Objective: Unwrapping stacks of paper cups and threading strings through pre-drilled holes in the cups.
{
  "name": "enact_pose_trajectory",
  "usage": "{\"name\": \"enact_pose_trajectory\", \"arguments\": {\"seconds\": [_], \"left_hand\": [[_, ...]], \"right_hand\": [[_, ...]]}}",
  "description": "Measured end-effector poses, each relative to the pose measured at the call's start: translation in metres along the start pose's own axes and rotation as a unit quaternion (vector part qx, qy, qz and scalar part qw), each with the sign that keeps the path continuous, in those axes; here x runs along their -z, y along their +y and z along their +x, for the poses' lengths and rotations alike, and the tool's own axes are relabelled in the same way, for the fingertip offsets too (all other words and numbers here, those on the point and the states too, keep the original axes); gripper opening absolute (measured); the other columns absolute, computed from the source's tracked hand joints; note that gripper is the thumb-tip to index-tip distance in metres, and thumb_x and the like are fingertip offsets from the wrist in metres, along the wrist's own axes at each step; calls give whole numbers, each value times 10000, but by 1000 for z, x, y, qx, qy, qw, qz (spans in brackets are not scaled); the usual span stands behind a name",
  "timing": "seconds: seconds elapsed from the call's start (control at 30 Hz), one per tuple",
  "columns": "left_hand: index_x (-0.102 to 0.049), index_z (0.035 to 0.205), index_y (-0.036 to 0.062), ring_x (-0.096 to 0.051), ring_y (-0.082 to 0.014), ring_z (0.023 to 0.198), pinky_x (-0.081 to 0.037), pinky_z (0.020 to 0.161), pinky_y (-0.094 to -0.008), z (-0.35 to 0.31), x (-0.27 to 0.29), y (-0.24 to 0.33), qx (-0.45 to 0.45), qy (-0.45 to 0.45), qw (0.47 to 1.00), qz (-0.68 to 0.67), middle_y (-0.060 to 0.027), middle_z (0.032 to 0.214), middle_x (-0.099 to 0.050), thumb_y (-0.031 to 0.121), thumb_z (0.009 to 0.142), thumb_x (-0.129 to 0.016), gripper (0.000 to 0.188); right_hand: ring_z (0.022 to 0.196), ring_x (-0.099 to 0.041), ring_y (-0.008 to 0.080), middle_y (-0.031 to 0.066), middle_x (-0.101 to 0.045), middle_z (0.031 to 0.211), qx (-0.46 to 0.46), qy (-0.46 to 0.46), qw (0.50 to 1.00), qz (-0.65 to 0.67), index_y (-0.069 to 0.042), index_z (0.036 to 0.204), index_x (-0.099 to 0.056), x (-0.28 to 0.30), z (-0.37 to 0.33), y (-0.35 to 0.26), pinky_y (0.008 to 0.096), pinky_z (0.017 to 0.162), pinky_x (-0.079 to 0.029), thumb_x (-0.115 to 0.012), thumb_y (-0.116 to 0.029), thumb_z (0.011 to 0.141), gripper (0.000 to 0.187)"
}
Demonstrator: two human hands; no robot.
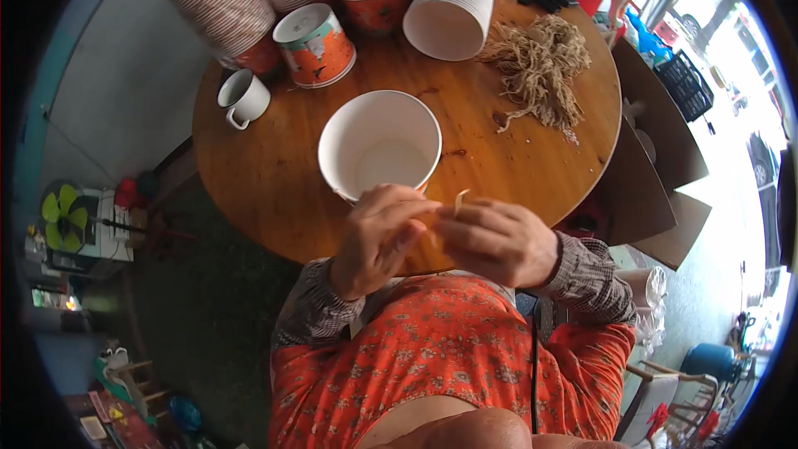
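Observation:
My right hand [503, 241] is closed in a pinch on a thin pale strip [461, 199], whose curled end sticks up from the fingertips. My left hand [378, 237] is just beside it, fingers stretched toward the right fingertips and thumb apart; I make out nothing in it. Both hands are over the near table edge, in front of a large white-lined paper tub [332, 137] standing upright. Its bottom looks pale and its outside shows a little orange. Further back on the right lies a tangled heap of tan, stringy strands [544, 71].
Along the back of the round wooden table [515, 158] stand stacks of paper tubs [220, 4], a tipped white stack [449, 12] and an orange tub [316, 54]. A white mug [245, 100] is at the left. An opened cardboard box [636, 175] adjoins the right edge.

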State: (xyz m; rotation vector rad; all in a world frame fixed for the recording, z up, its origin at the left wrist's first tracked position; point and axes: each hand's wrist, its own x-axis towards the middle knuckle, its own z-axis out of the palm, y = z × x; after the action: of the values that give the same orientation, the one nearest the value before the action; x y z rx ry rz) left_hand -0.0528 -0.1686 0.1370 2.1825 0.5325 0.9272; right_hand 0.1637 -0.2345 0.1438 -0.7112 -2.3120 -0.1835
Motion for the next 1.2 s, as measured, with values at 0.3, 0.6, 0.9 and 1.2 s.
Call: {"name": "enact_pose_trajectory", "arguments": {"seconds": [0.3,0.6,0.9,1.2], "left_hand": [[-674,987,-15,-611,-161,936,-488,820,-287,-5,-10,-10,85,-7,972,-217,-93,958,-654,212,948,-622,237],[-696,946,12,-589,-137,884,-474,794,-267,3,-26,-8,84,39,967,-236,-68,917,-634,66,877,-689,88],[-688,911,2,-549,-114,824,-442,735,-248,5,-44,-11,97,114,965,-214,-34,856,-587,52,876,-686,60],[-676,933,-1,-576,-137,791,-455,700,-260,4,-43,-16,143,93,963,-211,-57,845,-594,84,880,-691,101]], "right_hand": [[1013,-610,280,132,-602,1031,58,-29,998,15,45,895,-639,-13,5,-4,399,900,-539,-713,-90,677,266],[983,-631,270,145,-613,1083,-37,-36,996,66,-7,947,-645,-14,-21,3,372,841,-545,-703,-80,702,262],[729,-562,73,80,-577,1091,-409,262,725,489,15,1071,-636,-44,-26,-9,200,574,-474,-643,-39,907,173],[741,-559,71,60,-585,1036,-395,256,660,586,-8,935,-657,-48,-10,1,207,577,-462,-640,-27,906,39]]}}
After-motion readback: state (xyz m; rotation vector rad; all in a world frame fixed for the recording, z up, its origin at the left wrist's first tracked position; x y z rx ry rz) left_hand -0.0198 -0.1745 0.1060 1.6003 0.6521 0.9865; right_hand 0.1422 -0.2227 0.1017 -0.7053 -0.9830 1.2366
